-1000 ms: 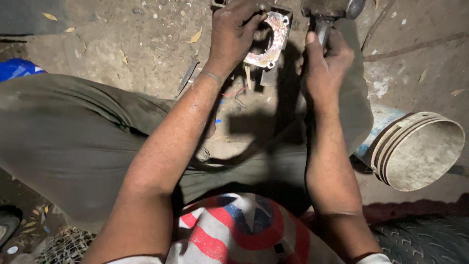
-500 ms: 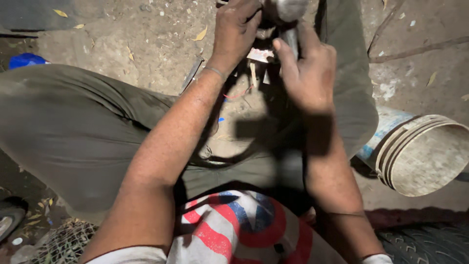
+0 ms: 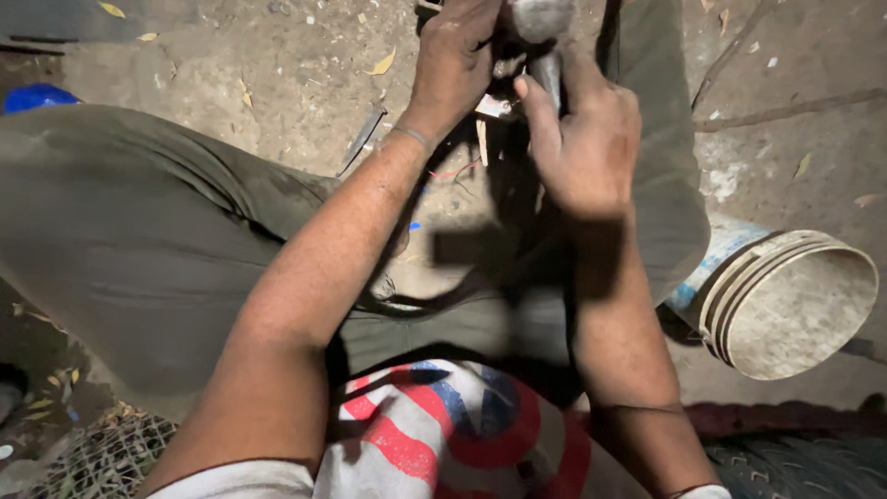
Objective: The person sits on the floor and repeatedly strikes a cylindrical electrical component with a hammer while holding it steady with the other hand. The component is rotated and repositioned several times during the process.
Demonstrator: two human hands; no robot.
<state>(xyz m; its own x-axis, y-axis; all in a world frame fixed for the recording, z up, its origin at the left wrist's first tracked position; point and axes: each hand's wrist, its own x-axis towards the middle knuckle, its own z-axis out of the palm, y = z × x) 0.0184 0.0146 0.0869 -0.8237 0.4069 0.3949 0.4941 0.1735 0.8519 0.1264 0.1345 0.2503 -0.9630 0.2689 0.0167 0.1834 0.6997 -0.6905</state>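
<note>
Up at the top edge of the view, the right hand (image 3: 584, 148) is clenched around the dark handle of a grey steel-headed hammer (image 3: 543, 20), thumb laid along the shaft, a grip that looks meant to keep the head from twisting. The hammer's long axis runs nearly straight away from the person, handle toward the body and head pointing up and out of frame, raised just above the workpiece. The left hand (image 3: 455, 57) is closed over a small pale metal part (image 3: 497, 103) on the dirt ground (image 3: 231, 55), apparently pinning it steady under the hammer; most of the part is hidden by the fingers, so its shape cannot be told. Both forearms reach out between the knees of olive-green trousers (image 3: 120, 231), putting the work close in front. A dirty white plastic bucket (image 3: 785, 305) lies tipped on its side near the right leg, its mouth facing the camera.
</note>
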